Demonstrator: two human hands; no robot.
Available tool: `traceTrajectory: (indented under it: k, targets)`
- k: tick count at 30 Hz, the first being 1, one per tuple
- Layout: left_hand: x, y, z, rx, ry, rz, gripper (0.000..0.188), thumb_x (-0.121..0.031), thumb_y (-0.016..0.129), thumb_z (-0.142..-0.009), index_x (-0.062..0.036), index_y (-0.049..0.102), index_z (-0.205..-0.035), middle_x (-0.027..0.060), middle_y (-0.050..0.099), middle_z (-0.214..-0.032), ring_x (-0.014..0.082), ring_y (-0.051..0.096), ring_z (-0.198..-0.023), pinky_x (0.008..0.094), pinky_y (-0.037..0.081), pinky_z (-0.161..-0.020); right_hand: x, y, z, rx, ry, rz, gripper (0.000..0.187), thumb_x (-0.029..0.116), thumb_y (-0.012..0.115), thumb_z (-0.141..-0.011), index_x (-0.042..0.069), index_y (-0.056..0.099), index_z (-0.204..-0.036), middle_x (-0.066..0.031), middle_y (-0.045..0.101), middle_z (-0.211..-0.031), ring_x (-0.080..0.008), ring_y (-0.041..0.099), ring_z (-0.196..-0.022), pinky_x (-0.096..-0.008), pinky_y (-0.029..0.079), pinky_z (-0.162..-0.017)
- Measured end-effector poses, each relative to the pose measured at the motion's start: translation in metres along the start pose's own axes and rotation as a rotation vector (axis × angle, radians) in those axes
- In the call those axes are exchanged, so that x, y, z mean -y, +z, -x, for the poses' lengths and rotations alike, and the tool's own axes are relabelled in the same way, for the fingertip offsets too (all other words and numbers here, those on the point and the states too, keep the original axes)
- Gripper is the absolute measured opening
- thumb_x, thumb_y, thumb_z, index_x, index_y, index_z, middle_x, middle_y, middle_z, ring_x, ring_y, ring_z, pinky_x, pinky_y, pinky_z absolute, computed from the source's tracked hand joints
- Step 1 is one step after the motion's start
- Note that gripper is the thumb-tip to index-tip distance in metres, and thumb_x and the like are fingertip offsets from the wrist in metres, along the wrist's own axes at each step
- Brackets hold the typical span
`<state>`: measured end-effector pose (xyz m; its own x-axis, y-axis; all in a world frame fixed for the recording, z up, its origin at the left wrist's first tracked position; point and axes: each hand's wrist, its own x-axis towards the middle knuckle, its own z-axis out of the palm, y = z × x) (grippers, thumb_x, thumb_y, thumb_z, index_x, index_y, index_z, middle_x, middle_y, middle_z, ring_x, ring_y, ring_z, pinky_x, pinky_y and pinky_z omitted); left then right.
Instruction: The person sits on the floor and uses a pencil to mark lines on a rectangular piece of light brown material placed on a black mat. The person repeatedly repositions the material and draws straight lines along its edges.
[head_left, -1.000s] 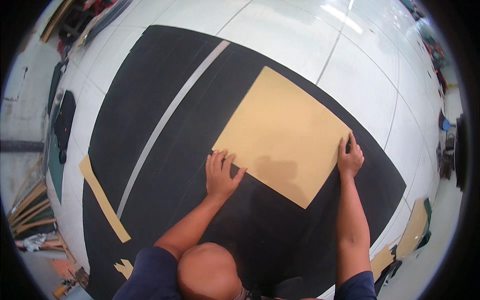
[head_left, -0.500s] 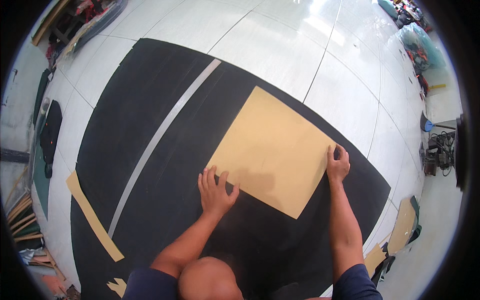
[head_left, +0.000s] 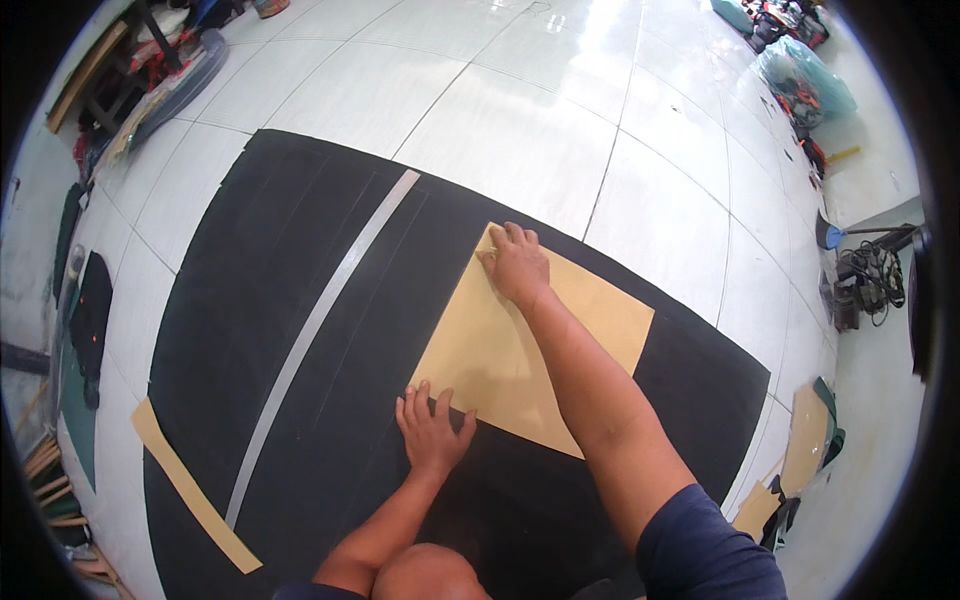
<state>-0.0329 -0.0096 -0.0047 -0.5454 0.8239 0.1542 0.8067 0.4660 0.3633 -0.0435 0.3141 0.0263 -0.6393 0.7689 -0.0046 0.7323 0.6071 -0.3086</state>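
Observation:
A square tan sheet (head_left: 490, 370), like cardboard, lies flat on a large black sheet (head_left: 270, 250) with faint ruled lines. At the tan sheet's near left corner rests my left hand (head_left: 435, 430), open, its fingers spread across the edge. Stretched to the far left corner, my right hand (head_left: 520, 265) touches the tan sheet with fingertips and thumb apart. My right forearm crosses above the sheet and hides part of it. A long silvery ruler-like strip (head_left: 325, 310) lies to the left on the black sheet.
A narrow tan strip (head_left: 195, 490) overlaps the black sheet's left edge. Pale floor tiles (head_left: 520, 110) surround it. Tan and green scraps (head_left: 805, 440) lie at right, below a coil of black cable (head_left: 870, 275). A plastic bag (head_left: 805, 80) stands far right.
My right hand has gone from the tan sheet's right corner to its far left corner. My left hand stays at the near left corner. The whole view has shifted slightly.

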Motion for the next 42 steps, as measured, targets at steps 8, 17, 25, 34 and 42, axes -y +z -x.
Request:
traceTrajectory:
  k: [8, 17, 25, 34, 42]
  targets:
    - [-0.006, -0.001, 0.002, 0.083, -0.022, -0.053, 0.056, -0.045, 0.073, -0.093, -0.0098, 0.060, -0.135, 0.0240, 0.044, -0.149, 0.0462, 0.034, -0.149, 0.0645, 0.025, -0.124, -0.016, 0.026, 0.001, -0.033, 0.042, -0.036, 0.060, 0.040, 0.070, -0.097, 0.012, 0.054, -0.148, -0.0151, 0.048, -0.158, -0.0386, 0.047, -0.142, -0.0531, 0.052, -0.108]
    - [-0.004, -0.001, 0.003, 0.059, 0.005, -0.059, 0.056, -0.038, 0.069, -0.098, -0.0049, 0.053, -0.140, 0.0251, 0.039, -0.156, 0.0472, 0.030, -0.151, 0.0636, 0.021, -0.126, 0.007, 0.007, 0.002, 0.037, 0.052, -0.009, 0.060, 0.045, 0.067, -0.099, 0.011, 0.056, -0.147, -0.0141, 0.048, -0.158, -0.0366, 0.046, -0.141, -0.0444, 0.052, -0.108]
    - [0.000, 0.002, 0.004, 0.044, 0.022, -0.062, 0.056, -0.039, 0.069, -0.098, -0.0050, 0.053, -0.141, 0.0243, 0.040, -0.156, 0.0467, 0.029, -0.152, 0.0635, 0.022, -0.125, 0.008, 0.009, -0.002, 0.112, 0.105, 0.004, 0.063, 0.049, 0.063, -0.101, 0.015, 0.050, -0.153, -0.0105, 0.044, -0.162, -0.0342, 0.043, -0.143, -0.0436, 0.054, -0.107]
    - [-0.003, 0.002, 0.003, 0.027, 0.004, -0.081, 0.056, -0.038, 0.072, -0.094, -0.0066, 0.055, -0.137, 0.0250, 0.043, -0.152, 0.0479, 0.034, -0.148, 0.0657, 0.026, -0.123, 0.000, 0.014, 0.004, 0.068, 0.108, -0.139, 0.063, 0.049, 0.065, -0.100, 0.016, 0.052, -0.152, -0.0085, 0.041, -0.164, -0.0351, 0.037, -0.150, -0.0475, 0.051, -0.112]
    - [-0.004, 0.000, 0.000, 0.022, -0.015, -0.019, 0.056, -0.042, 0.075, -0.091, -0.0093, 0.058, -0.134, 0.0225, 0.043, -0.149, 0.0454, 0.035, -0.147, 0.0641, 0.026, -0.124, -0.006, 0.003, 0.007, 0.044, 0.101, -0.156, 0.061, 0.049, 0.065, -0.100, 0.018, 0.054, -0.151, -0.0091, 0.041, -0.165, -0.0351, 0.034, -0.153, -0.0520, 0.046, -0.116]
